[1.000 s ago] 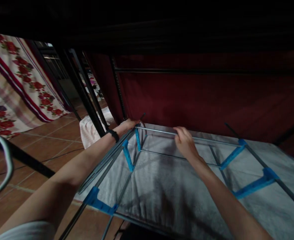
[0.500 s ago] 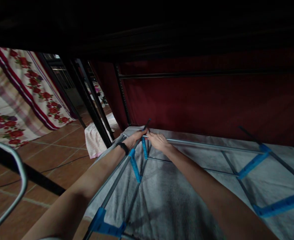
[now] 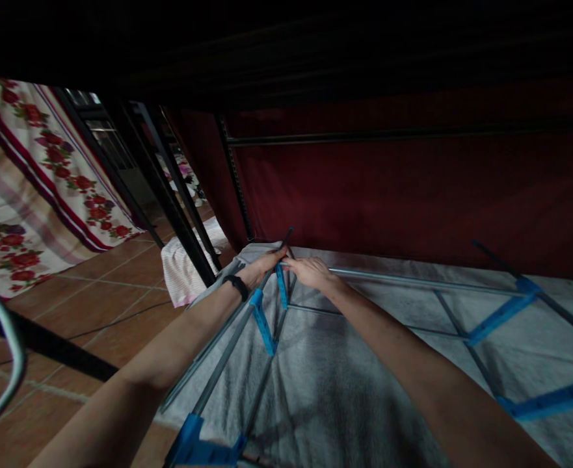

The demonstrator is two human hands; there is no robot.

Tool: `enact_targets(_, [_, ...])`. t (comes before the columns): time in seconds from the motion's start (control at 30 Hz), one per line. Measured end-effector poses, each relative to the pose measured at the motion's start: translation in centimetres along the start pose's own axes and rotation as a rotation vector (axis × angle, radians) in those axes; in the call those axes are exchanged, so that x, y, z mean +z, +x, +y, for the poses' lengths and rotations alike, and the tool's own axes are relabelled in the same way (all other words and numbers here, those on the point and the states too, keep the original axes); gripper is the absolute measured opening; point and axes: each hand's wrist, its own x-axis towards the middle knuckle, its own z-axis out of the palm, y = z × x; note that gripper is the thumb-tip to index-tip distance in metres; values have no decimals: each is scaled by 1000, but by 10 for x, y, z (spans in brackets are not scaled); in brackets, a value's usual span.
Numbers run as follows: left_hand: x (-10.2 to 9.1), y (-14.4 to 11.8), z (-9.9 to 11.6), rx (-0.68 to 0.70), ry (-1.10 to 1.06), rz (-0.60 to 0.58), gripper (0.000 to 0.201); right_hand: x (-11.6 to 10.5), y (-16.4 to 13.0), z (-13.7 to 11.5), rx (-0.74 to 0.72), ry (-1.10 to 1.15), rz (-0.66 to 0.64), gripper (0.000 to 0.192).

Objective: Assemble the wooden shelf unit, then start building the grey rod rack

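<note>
A frame of grey metal tubes joined by blue plastic brackets lies across a grey blanket. At its far left corner, my left hand is closed around a tube beside a blue bracket; a dark band circles that wrist. My right hand meets it there, fingers closed on the end of the long cross tube at the same joint. The fingertips of both hands nearly touch, and the joint itself is partly hidden by them. A thin tube end sticks up just beyond.
A dark red cloth hangs behind, crossed by a black rail. Black posts rise at left, near a floral curtain and a striped cloth. A curved pale tube is close at left, above the tiled floor.
The view has shifted slightly, so the curtain and the curved tube sit further left. Both hands stay at the same corner joint, with the right fingers a little lower.
</note>
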Motion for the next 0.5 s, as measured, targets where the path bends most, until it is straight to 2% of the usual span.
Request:
enact_targets(0.33, [6, -13, 7, 118, 264, 163, 41, 6, 2, 4, -21, -15, 23, 47])
enact_targets(0.5, [6, -10, 9, 129, 440, 268, 48, 4, 1, 4, -23, -33, 9, 46])
